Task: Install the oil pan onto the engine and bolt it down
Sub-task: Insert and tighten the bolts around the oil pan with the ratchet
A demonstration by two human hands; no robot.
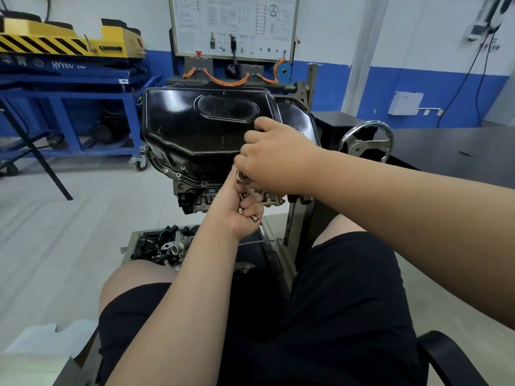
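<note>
Several bolts (254, 217) sat gripped in the curled left hand (232, 214). Right hand (271, 160) fingers pinched a small silver part (241, 175) at the near edge of the oil pan (195, 126), which was seated on the engine (195, 203).

White wall (390, 37) with blue lower band. Pale tiled floor (83, 213). Blue trolley (69, 87) left, bearing yellow hazard-striped unit (55, 37). Wiring-diagram board (234, 23) centre rear.

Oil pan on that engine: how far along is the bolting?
The oil pan already sits on the engine. The left hand holds loose bolts; the right hand pinches a silver piece at the pan's edge. Bolting looks mostly left.
</note>
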